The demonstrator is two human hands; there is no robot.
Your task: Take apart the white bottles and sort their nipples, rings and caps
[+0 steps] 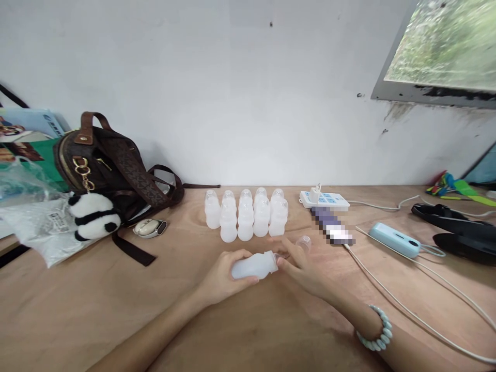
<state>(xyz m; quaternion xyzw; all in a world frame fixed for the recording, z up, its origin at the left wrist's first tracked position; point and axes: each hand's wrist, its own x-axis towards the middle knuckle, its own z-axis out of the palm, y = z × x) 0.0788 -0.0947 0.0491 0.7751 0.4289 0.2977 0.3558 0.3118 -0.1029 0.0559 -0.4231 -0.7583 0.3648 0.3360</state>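
Our left hand (223, 274) was wrapped round a white bottle (253, 266), tipped nearly sideways in front of the standing bottles (245, 219). Our right hand (305, 266) had fingers curled at its mouth; we couldn't tell whether they gripped anything.

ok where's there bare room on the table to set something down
Bare tabletop lies between the left forearm and the dark strap, and also between the two forearms. It's crowded behind the held bottle, where standing bottles cluster, and at right, around the power strip and pale blue device.
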